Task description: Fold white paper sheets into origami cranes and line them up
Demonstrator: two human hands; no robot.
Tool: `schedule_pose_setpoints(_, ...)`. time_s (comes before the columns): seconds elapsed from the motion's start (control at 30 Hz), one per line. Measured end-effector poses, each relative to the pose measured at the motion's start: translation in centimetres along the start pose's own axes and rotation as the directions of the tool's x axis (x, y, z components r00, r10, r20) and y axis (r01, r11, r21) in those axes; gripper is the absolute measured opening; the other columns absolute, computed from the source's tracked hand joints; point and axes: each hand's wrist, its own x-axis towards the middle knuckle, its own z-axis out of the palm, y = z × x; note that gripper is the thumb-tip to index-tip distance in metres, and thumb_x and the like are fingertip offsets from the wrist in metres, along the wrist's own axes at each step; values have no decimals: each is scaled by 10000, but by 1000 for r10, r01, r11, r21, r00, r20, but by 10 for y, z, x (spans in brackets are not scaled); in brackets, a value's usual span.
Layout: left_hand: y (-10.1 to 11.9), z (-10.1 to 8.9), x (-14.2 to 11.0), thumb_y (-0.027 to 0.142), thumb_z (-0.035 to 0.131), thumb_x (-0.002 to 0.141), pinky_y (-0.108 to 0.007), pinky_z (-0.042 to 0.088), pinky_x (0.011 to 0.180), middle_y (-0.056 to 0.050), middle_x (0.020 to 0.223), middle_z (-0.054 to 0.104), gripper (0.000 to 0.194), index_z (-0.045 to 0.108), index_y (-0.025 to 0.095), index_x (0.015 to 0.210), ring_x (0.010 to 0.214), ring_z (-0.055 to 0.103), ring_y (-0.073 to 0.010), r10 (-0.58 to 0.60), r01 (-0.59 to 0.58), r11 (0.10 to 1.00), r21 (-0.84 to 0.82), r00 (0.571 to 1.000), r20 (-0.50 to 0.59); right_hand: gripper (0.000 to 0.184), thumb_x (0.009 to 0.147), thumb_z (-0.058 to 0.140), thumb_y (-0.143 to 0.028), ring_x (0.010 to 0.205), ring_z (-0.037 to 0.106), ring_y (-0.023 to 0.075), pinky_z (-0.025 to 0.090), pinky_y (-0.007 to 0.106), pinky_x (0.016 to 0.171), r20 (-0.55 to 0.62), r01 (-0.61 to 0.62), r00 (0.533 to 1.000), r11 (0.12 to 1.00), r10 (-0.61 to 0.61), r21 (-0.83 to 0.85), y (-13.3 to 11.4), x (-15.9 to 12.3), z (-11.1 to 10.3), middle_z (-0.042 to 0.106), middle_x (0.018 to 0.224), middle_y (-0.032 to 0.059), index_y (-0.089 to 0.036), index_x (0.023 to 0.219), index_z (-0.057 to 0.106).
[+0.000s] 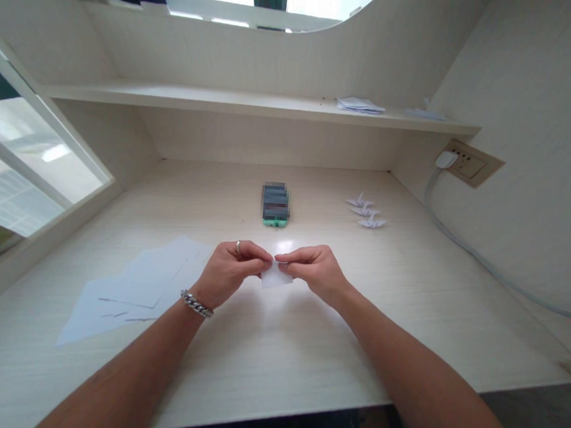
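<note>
A small piece of white paper (276, 278) is pinched between my two hands, above the middle of the desk. My left hand (234, 266), with a ring and a chain bracelet at its wrist, grips the paper's upper left edge between thumb and forefinger. On the upper right edge, my right hand (317, 269) pinches the same piece. The fingertips of both hands nearly meet, and they cover the paper's top edge. Beyond the right hand, three folded paper cranes (371, 222) stand in a short row. A phone (275, 205) with a green edge lies straight ahead, its screen blurred.
White paper sheets (136, 281) lie overlapping on the desk (272, 384) at left. Folded papers (360, 105) rest on the shelf (225, 101) above. A white plug sits in the wall socket (472, 164), its grey cable (488, 273) running down the right side. A window (18, 153) is at left.
</note>
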Motion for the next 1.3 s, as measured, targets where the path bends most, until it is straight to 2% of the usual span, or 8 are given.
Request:
schedule_pose_setpoints(0.13,3,0,-1,150,738,642,-212,472,556,-15,617,690,20,746,160,658,581,587,-115,15,-17,997,81,1000,18,312,648,785,-379,694,641,175,504,330,684,148,-126,983,988,113,88,-3,-1,-6,727,750,87,-139,848,779)
schedule_pose_setpoints(0.23,2,0,-1,172,746,643,-212,465,558,-23,640,704,41,755,162,681,594,591,-117,32,-36,990,135,999,38,308,677,758,-414,693,639,173,508,325,669,141,-188,975,975,171,120,-2,1,-7,702,719,82,-128,791,769)
schedule_pose_setpoints(0.33,0,0,-1,192,752,645,-216,459,554,-36,659,717,74,764,160,711,602,597,-124,23,-29,982,189,999,32,251,623,799,-338,653,607,144,489,296,629,103,-175,980,984,171,27,3,3,-7,692,713,60,-139,771,762)
schedule_pose_setpoints(0.43,-1,-1,0,198,748,656,-218,460,553,-41,668,725,100,770,160,746,598,602,-125,-1,-8,978,206,999,43,251,631,788,-321,646,601,141,482,300,634,90,-149,984,988,152,-45,6,4,-8,695,708,56,-141,805,766)
schedule_pose_setpoints(0.83,-1,-3,2,197,746,656,-224,492,586,-31,642,719,129,772,151,773,589,612,-124,-72,63,989,135,995,63,252,666,740,-313,611,583,131,463,273,592,63,-56,995,978,71,-202,2,3,-6,707,708,58,-123,829,769)
schedule_pose_setpoints(0.97,1,-2,2,203,751,652,-227,506,589,-33,651,723,136,770,147,774,591,618,-125,-88,80,989,124,994,59,272,653,753,-338,620,585,138,466,277,592,59,-66,995,978,79,-200,1,2,-6,702,702,58,-120,816,764)
schedule_pose_setpoints(1.17,2,0,1,238,764,656,-278,555,616,-37,689,725,180,747,136,804,607,647,-149,-85,85,995,54,996,4,355,651,766,-430,686,606,155,478,297,642,65,-62,996,993,68,-97,-1,1,-3,696,759,58,-138,851,746)
schedule_pose_setpoints(1.3,-1,0,1,246,770,669,-283,563,627,-24,673,704,228,737,139,867,615,648,-147,-76,75,997,4,997,22,328,646,765,-447,600,551,121,448,269,578,-38,-71,997,996,69,-58,4,4,-2,636,650,20,-135,726,704)
